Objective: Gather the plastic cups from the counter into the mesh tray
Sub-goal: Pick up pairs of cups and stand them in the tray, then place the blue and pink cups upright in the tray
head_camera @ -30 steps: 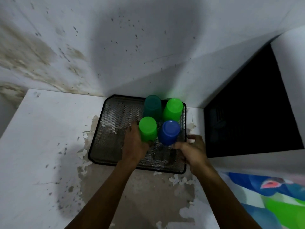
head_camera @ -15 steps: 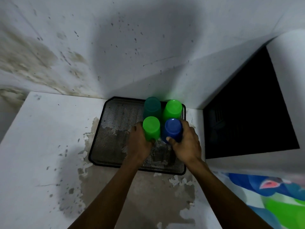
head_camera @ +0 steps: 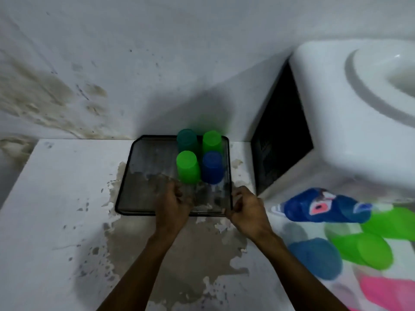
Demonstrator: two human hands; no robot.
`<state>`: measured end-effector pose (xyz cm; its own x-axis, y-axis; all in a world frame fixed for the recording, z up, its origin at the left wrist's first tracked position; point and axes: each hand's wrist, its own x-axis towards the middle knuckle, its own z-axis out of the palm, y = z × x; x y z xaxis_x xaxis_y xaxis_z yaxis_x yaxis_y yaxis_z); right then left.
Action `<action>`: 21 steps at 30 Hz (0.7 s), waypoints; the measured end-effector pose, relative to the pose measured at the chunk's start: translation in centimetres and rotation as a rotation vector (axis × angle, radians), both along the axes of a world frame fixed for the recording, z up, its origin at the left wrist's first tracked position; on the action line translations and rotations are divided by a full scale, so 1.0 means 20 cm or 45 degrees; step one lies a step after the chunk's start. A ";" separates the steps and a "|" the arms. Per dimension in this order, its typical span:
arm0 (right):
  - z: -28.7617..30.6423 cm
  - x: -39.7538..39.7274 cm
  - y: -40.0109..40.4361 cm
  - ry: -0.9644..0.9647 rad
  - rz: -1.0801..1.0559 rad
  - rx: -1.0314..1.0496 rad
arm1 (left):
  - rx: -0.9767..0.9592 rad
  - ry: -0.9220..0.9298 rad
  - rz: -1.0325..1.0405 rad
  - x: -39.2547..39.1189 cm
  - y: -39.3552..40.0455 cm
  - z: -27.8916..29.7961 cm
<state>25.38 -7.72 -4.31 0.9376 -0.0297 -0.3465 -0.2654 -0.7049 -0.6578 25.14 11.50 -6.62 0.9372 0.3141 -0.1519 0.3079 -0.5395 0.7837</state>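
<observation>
Four upturned cups (head_camera: 187,167) are grouped in the mesh tray (head_camera: 143,176). Nothing is held by the loosely curled left hand (head_camera: 171,204) or right hand (head_camera: 246,208).

Legible text, labels, brands, numbers, signs: none. The cups (head_camera: 188,167) in the mesh tray (head_camera: 125,187) carry no readable marking. The printed cloth (head_camera: 323,205), right of the tray, shows coloured shapes only; any lettering is too blurred to read.
</observation>
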 end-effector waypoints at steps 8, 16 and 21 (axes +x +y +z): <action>0.12 -0.39 -0.29 -0.101 -0.015 0.102 | -0.039 -0.023 -0.465 -0.34 -0.40 0.10; 0.20 -0.78 -0.67 -0.405 -0.174 -0.053 | -0.044 0.060 -0.771 -0.51 -0.89 0.02; 0.20 -0.99 -0.92 -0.344 -0.329 -0.249 | 0.063 0.027 -0.795 -0.53 -1.17 -0.01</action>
